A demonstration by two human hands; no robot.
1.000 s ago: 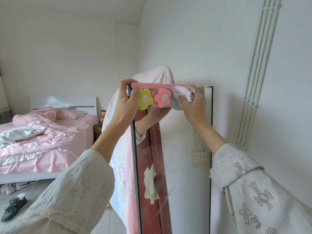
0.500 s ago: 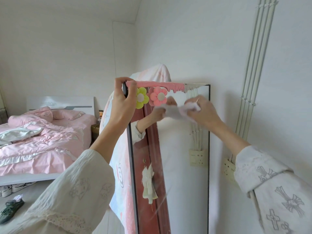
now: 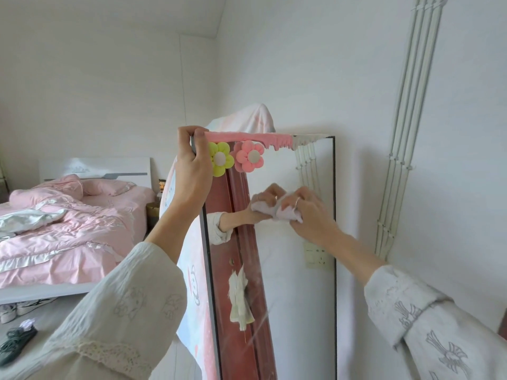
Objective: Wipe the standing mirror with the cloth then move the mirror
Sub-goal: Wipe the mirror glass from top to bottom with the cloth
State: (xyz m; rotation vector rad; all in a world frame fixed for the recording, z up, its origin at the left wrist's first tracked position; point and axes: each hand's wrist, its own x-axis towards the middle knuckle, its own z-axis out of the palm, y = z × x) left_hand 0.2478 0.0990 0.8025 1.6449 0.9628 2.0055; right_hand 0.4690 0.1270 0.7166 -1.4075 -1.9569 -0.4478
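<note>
Two walls meet behind the standing mirror (image 3: 299, 270), which stands upright just beside the right-hand wall, its dark right edge near a run of white pipes (image 3: 395, 160). A fabric-draped shape (image 3: 189, 270) stands close behind the mirror's left edge, so that side looks cramped; open floor (image 3: 35, 305) shows only lower left of the mirror, toward the bed (image 3: 68, 229), and is probably the easier way to shift it. The left hand (image 3: 192, 165) is clenched on the mirror's top left corner, beside the yellow flower (image 3: 219, 159) and pink flower (image 3: 248, 159), most likely steadying the frame against the push of wiping. The right hand (image 3: 307, 215) grips the bunched cloth (image 3: 282, 212) and presses it to the upper glass, below the pink trim. Wiping seems underway; much glass below remains.
</note>
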